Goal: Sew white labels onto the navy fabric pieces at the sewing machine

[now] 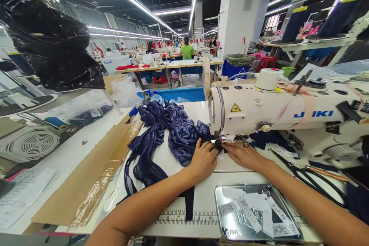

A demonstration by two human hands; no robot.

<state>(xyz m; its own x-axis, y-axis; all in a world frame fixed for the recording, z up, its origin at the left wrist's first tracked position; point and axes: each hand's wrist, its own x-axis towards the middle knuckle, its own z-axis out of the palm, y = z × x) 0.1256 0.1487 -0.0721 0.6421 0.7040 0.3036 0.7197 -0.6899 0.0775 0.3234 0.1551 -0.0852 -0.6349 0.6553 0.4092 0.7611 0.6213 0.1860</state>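
A navy lace garment (181, 134) lies bunched on the bed of a white sewing machine (242, 107), its straps trailing to the front left. Part of the fabric runs under the presser foot (216, 142). Just left of the needle, my left hand (203, 159) presses on the garment with its fingers bent together. From the right, my right hand (242, 155) reaches to the fabric at the foot, fingers close together; their tips are partly hidden. A small white label (221, 155) shows between both hands.
In front lies a metal tray (217, 200) of printed labels, over a ruler strip (173, 217). Black-handled scissors (311, 177) rest at right. Cardboard (83, 177) lines the left edge; a black plastic-wrapped bundle (54, 42) hangs above. A person in green (187, 50) sits far ahead.
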